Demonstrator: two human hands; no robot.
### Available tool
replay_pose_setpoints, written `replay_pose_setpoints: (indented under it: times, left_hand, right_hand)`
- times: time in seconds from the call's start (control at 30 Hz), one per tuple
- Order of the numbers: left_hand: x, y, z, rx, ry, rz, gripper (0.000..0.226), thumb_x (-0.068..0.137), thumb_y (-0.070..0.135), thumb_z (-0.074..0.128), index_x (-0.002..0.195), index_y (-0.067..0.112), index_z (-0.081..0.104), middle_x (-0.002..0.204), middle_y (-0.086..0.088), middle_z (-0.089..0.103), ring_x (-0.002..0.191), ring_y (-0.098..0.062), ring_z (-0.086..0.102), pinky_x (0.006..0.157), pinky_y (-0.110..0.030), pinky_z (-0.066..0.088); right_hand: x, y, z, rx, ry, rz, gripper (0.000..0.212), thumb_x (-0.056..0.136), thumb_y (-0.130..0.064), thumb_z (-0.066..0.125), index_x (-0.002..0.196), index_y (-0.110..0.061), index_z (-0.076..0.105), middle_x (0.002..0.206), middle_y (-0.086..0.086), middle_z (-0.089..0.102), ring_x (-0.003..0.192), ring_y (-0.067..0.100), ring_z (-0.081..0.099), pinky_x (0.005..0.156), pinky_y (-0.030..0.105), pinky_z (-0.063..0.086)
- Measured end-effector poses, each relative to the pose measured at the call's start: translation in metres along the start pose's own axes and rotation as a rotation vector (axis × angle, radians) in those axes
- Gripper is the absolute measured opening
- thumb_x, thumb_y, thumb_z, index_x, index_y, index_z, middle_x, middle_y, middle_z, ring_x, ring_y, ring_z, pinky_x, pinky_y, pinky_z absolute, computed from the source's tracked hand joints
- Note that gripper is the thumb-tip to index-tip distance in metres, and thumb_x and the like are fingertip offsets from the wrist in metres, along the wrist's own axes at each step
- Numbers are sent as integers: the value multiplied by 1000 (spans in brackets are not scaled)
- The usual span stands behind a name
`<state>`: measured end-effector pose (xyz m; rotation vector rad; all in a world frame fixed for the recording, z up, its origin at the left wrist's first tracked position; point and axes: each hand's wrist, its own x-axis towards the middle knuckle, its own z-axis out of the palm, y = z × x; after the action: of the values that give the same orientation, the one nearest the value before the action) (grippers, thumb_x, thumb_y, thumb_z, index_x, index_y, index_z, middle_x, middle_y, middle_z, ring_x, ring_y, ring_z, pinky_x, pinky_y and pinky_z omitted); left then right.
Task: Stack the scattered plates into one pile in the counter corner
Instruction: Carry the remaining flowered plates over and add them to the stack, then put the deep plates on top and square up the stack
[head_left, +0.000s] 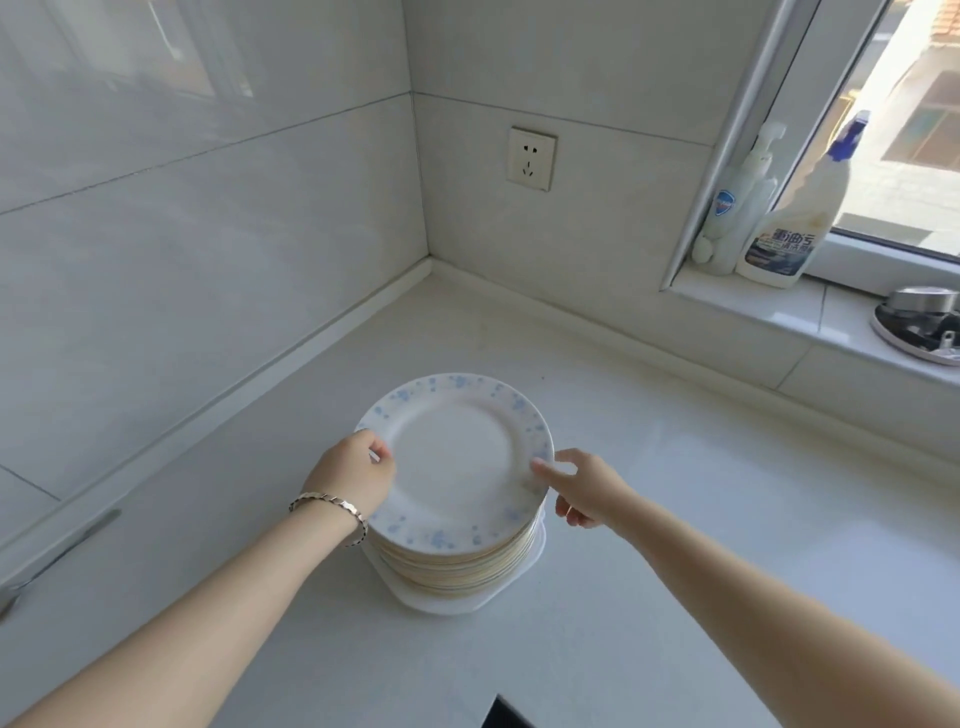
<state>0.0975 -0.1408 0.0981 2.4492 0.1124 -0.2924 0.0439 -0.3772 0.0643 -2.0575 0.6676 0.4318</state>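
Both forearms are seen closest, reaching in from the bottom edge. Left hand (358, 473), bracelet (332, 506) at the wrist, is curled onto the left rim of the top plate (457, 457), thumb over the edge; whether it grips or just steadies cannot be told. Plate pile (457, 566) is seated on the counter (675, 519), near the corner but not tucked into it. Right hand (582, 488) is loosely open, fingers spread, index tip touching the right rim, nothing clasped. Judged step: top plate being squared on the pile. Rims should be aligned from both sides evenly, pressure kept low. If the pile is to be slid cornerward, it should be pushed from low down, not from the top. Cleaner bottle (784, 228) on the sill is well clear.
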Motion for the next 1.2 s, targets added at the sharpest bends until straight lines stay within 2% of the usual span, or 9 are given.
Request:
replay_pose_setpoints:
  times: [0.23,0.43,0.6,0.73,0.83,0.93,1.0,1.1,1.2]
  left_hand:
    - [-24,62,68,111,-228,249,23,88,20,46,65,27,46,79,1,62,82,-26,63,74,-30,48]
    - [-85,150,175,263,-556,497,14,87,21,43,75,18,51,80,-5,64,72,-25,58,75,-33,52]
    - [-168,216,267,376,-757,657,20,88,21,41,68,19,44,86,-8,66,77,-25,61,80,-32,51]
    - [-246,255,344,437,-880,729,24,87,21,43,63,22,42,82,-7,64,78,-26,62,79,-30,50]
    - [-313,284,407,462,-942,720,23,85,19,43,63,21,42,80,-5,64,80,-26,66,82,-31,52]
    - [-377,302,466,435,-1011,658,22,85,17,42,63,21,42,79,-7,65,90,-30,70,84,-33,53]
    - [-418,307,502,446,-1065,614,22,86,18,40,65,22,41,81,-7,65,87,-28,70,81,-33,53]
    - [-471,308,549,438,-1165,492,19,87,19,39,69,21,42,78,-6,65,81,-28,71,73,-33,52]
    - [-513,318,586,370,-1242,335,23,93,17,40,70,16,42,68,-2,57,60,-20,62,59,-24,45]
  right_hand:
    - [-27,79,-55,-38,95,83,28,92,-25,45,111,-10,59,62,-1,60,48,12,52,47,18,40]
    - [-87,188,-125,-203,228,252,13,88,-23,45,89,-22,58,60,-8,59,53,7,50,54,24,39]
    - [-161,289,-180,-102,373,421,21,89,-21,43,97,-17,62,60,-7,57,51,5,48,47,21,34]
    - [-219,379,-219,-27,487,519,27,90,-22,44,103,-14,66,62,-5,59,61,13,53,52,19,36]
    - [-266,457,-247,40,547,587,27,89,-20,45,100,-10,67,69,0,62,71,20,55,55,22,38]
    - [-309,527,-271,67,606,654,26,87,-22,45,97,-17,68,79,-1,63,83,25,63,69,28,47]
    - [-333,567,-284,98,648,666,25,87,-21,46,98,-18,68,81,0,64,89,25,64,74,28,48]
    - [-361,615,-303,119,652,702,27,88,-22,45,105,-18,66,91,6,70,88,24,61,68,26,42]
    - [-378,652,-318,129,631,743,29,89,-24,44,108,-21,65,100,5,71,95,24,62,70,26,42]
